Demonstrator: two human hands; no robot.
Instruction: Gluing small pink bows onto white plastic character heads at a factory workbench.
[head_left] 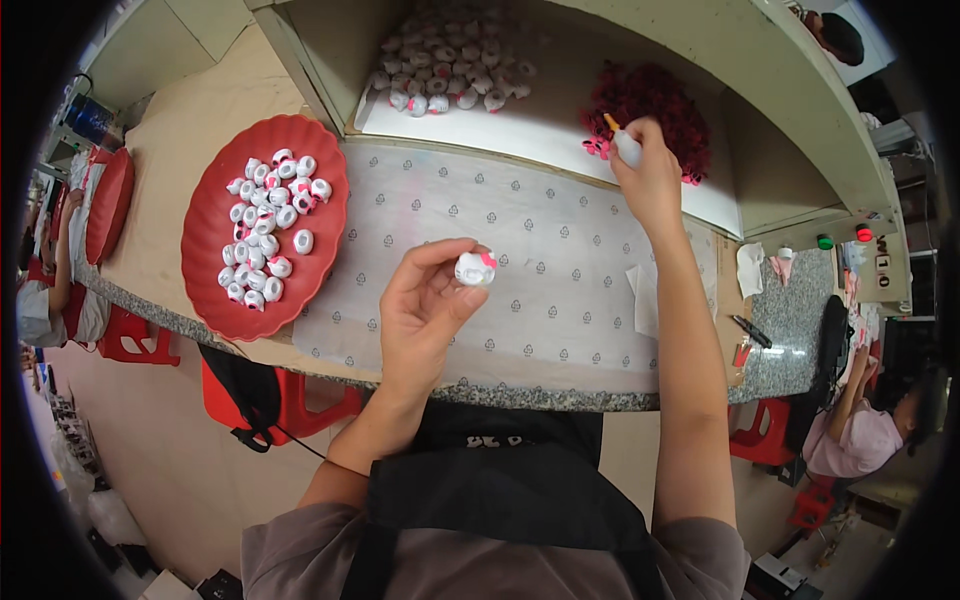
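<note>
Pinched between the thumb and fingers of my left hand (418, 308) is a small white figure head (474, 270) with a pink bow on it, held above the paper-covered bench. My right hand (652, 178) reaches to the shelf at the back right, closed round a small white squeeze bottle (628, 149) with an orange nozzle. That nozzle is beside a heap of small dark pink pieces (655, 98); a few brighter pink pieces (597, 147) lie at the heap's near edge. I cannot tell whether my fingertips touch the pieces.
Several white heads lie on a scalloped red tray (205, 265) at left. More white heads (450, 60) are piled on the back shelf. Patterned paper (540, 320) covers the bench. A white tissue (648, 300) and a black pen (752, 331) are at right. Other people sit at both sides.
</note>
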